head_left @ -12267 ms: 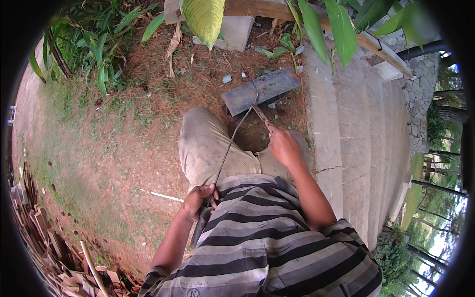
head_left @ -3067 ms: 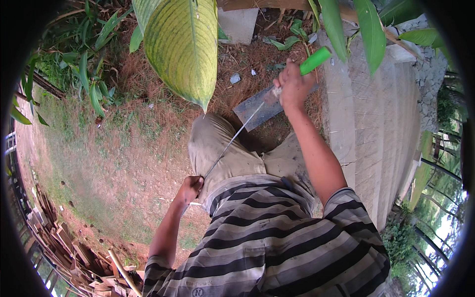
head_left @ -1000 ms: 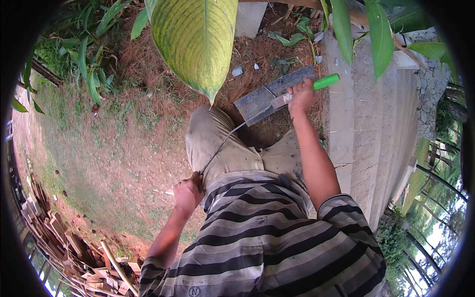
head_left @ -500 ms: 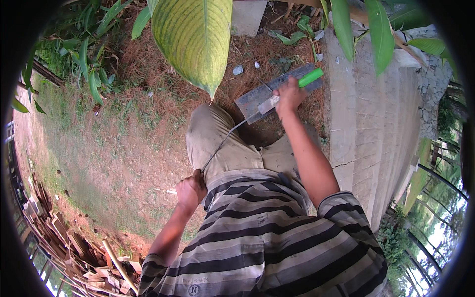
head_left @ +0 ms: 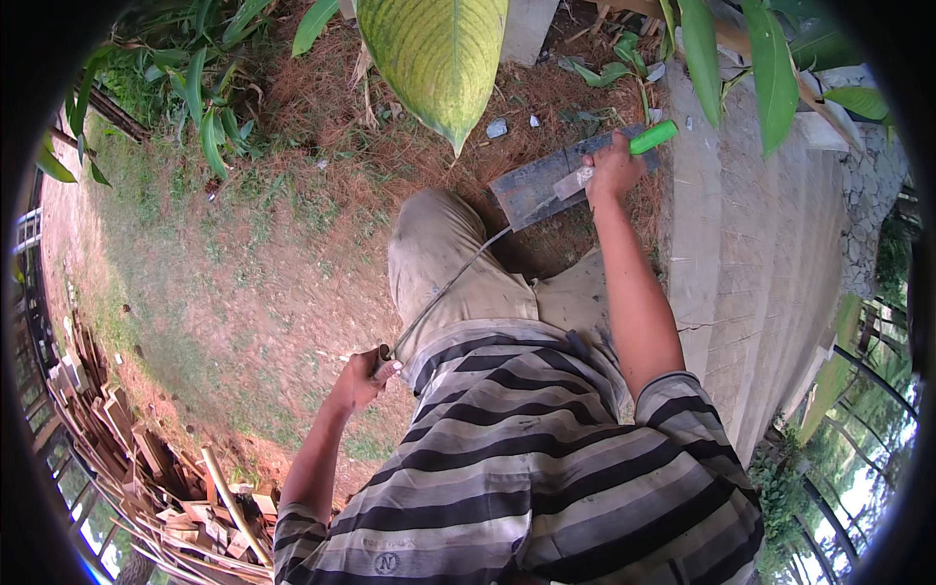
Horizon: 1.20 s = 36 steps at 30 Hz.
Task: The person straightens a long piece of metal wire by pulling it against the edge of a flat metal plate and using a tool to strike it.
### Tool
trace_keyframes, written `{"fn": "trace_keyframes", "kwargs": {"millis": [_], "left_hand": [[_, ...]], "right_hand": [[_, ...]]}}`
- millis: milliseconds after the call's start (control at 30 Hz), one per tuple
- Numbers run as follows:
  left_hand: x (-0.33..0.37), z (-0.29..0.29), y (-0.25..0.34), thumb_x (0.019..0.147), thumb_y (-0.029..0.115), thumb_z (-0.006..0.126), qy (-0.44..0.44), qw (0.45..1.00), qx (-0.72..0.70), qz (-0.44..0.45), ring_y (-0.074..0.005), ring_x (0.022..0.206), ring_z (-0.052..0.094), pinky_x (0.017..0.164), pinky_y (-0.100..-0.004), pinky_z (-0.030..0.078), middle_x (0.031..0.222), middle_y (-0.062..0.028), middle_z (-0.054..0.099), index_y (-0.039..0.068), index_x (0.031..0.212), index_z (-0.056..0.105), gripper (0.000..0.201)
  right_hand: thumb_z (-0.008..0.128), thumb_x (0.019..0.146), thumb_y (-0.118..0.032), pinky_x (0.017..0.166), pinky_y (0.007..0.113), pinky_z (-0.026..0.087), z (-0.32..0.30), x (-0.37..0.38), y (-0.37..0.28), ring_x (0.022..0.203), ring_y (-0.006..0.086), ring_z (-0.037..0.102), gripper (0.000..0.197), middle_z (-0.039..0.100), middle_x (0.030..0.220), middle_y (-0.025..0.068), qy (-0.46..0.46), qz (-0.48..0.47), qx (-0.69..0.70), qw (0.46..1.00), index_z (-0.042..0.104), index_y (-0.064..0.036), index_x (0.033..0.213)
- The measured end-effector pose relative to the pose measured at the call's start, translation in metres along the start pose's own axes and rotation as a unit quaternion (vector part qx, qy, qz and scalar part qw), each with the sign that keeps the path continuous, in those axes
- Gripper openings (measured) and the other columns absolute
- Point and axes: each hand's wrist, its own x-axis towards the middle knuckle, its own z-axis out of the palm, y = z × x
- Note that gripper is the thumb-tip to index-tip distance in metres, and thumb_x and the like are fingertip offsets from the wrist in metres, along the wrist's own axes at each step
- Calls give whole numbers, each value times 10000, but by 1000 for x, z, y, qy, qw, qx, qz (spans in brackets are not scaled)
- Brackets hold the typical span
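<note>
My left hand (head_left: 363,380), beside my left hip, is closed on one end of a thin grey rod (head_left: 450,281). The rod slants across my left thigh, and its far end meets the near left corner of a dark flat slab (head_left: 531,190). Over the slab my right hand (head_left: 614,171) is wrapped round a green-handled tool (head_left: 653,137). The bright green handle sticks out on the right. A short flat grey piece (head_left: 572,184) of the tool shows left of my fingers, above the slab. Its exact kind I cannot make out.
A large yellow-green leaf (head_left: 434,63) hangs in front, with more leaves (head_left: 697,54) at the right. Concrete steps (head_left: 751,234) run along the right. Stacked wood scraps (head_left: 146,458) lie at lower left. Bare ground (head_left: 253,283) with dry needles surrounds me.
The view has shifted, moving the scene slightly to the right. My left hand has turned at the rod's end, so its thumb now shows. My right hand keeps its grip over the slab.
</note>
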Motion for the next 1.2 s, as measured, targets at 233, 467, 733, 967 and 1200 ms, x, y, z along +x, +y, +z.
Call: {"fn": "trace_keyframes", "kwargs": {"millis": [233, 467, 733, 967, 1200], "left_hand": [[-5, 25, -9, 891, 742, 588, 138, 976, 154, 71, -488, 878, 672, 693, -512, 531, 871, -231, 708, 88, 1156, 650, 708], [-8, 24, 6, 864, 785, 568, 112, 976, 183, 23, -477, 923, 678, 744, -526, 528, 908, -240, 712, 98, 1170, 653, 757], [0, 40, 79, 891, 818, 487, 112, 966, 230, 34, -515, 982, 671, 830, -560, 546, 966, -312, 704, 45, 1220, 628, 851], [15, 53, 102, 898, 795, 506, 144, 950, 271, 62, -510, 935, 688, 795, -561, 558, 909, -311, 705, 10, 1158, 634, 836], [9, 84, 109, 912, 724, 582, 226, 927, 292, 66, -526, 851, 688, 733, -585, 547, 841, -316, 693, -16, 1174, 604, 786]], "right_hand": [[616, 963, -131, 438, 347, 334, 11, -33, -1, 451, 118, 361, 232, 339, 579, -23, -3, 41, 14, 999, 452, -75, 809], [616, 955, -145, 473, 351, 332, -9, -45, 0, 465, 116, 337, 165, 316, 597, -29, 39, 53, 75, 995, 499, -54, 883], [614, 967, -171, 505, 342, 326, -19, -82, -16, 486, 105, 299, 292, 282, 615, -38, -18, 125, 123, 984, 385, -132, 790], [619, 967, -160, 467, 341, 302, -11, -105, -29, 474, 96, 277, 327, 287, 586, -45, -71, 100, 114, 986, 378, -145, 746], [628, 958, -154, 427, 339, 295, -26, -179, -13, 426, 96, 291, 328, 293, 553, -46, -126, 177, 135, 967, 384, -141, 739]]}}
